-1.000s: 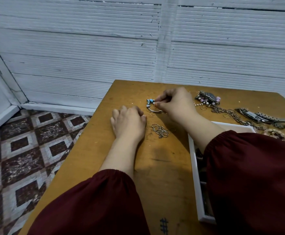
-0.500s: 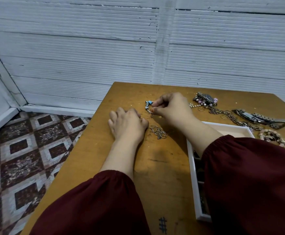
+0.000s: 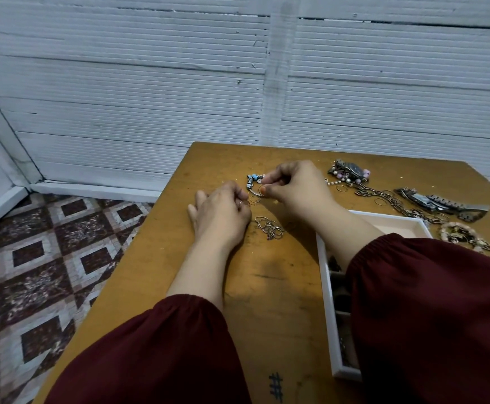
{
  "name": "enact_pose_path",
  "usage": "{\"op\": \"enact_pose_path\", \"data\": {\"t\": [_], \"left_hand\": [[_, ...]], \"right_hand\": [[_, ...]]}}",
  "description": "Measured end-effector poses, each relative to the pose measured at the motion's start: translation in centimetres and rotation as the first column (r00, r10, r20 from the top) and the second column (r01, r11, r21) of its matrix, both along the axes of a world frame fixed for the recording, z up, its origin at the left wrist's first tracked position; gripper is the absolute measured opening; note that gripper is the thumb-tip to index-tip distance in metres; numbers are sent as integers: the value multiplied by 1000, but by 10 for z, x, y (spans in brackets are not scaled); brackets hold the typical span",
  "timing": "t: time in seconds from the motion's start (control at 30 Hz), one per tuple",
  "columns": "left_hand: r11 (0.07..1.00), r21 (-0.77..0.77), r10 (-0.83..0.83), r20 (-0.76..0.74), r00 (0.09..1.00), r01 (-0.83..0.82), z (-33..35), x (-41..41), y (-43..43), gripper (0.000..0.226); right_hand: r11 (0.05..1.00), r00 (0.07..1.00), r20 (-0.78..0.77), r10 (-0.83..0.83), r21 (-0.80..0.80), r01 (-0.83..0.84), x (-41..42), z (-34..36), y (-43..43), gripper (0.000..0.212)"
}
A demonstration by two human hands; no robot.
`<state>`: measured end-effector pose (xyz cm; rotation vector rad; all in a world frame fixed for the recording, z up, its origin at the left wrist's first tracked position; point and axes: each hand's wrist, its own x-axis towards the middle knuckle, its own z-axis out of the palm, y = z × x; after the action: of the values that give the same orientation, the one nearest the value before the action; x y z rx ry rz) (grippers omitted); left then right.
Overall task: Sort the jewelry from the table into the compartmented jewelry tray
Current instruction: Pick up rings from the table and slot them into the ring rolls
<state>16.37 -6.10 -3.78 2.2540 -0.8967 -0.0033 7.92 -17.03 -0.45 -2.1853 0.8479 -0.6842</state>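
Barely begun, I judge: the white compartmented tray (image 3: 323, 266) holds few dark pieces, while over the brown wooden desk (image 3: 267, 301) the right hand (image 3: 296, 189) grip pinches 1 thin wire ring (image 3: 261, 190), the left hand (image 3: 223, 212) seemingly a similar ring (image 3: 245, 203), with the loose ring heap (image 3: 270, 227), grey metal watch (image 3: 439, 199) and dark link chain (image 3: 395, 204) unsorted.

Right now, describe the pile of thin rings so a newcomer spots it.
On the wooden table, find the white tray; just left of its far-left corner lies the pile of thin rings. Unlike the blue-beaded bracelet farther back, it is bare tangled wire hoops.
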Motion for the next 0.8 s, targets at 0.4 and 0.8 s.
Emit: {"op": "enact_pose_path", "data": {"t": [0.4, 0.8], "left_hand": [[837, -536, -332, -336, 882, 111, 18, -29, 2, 25], [757, -630, -501, -388, 774, 174, 50, -132, -7, 20]], "right_hand": [[979, 991, 129, -34, 206, 7, -62, 30, 8, 22], [901, 872, 422, -249, 431, 48, -196, 37, 14, 15]]}}
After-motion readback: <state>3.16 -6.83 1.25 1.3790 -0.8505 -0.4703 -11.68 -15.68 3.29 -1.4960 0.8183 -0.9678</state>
